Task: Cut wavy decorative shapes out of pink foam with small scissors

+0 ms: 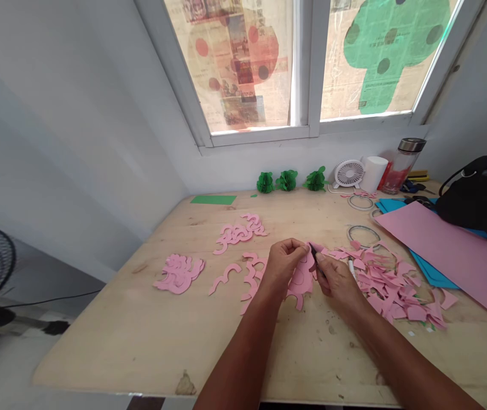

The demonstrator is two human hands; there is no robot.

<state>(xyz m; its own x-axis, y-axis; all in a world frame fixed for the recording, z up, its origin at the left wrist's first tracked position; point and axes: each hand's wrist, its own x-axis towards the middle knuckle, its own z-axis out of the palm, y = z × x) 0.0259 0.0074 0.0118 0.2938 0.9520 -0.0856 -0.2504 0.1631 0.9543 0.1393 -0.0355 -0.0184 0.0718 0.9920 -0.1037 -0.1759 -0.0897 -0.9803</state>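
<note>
My left hand is closed, pinching a piece of pink paper with wavy, rounded edges. Close beside it, my right hand grips a small dark tool that looks like black scissors, its tip against the paper's upper edge. Fingers cover much of the tool, so its handles are hidden. Wavy pink cutouts lie left of my left hand, partly behind the wrist. A loose wavy strip is farther left. Pink paper scraps are heaped to the right of my right hand, near a white pen-like stick.
More pink cutouts and a stacked pile lie left on the wooden table. Green paper ornaments, a small fan and a bottle line the wall. Tape rings, pink sheets and a black bag are right.
</note>
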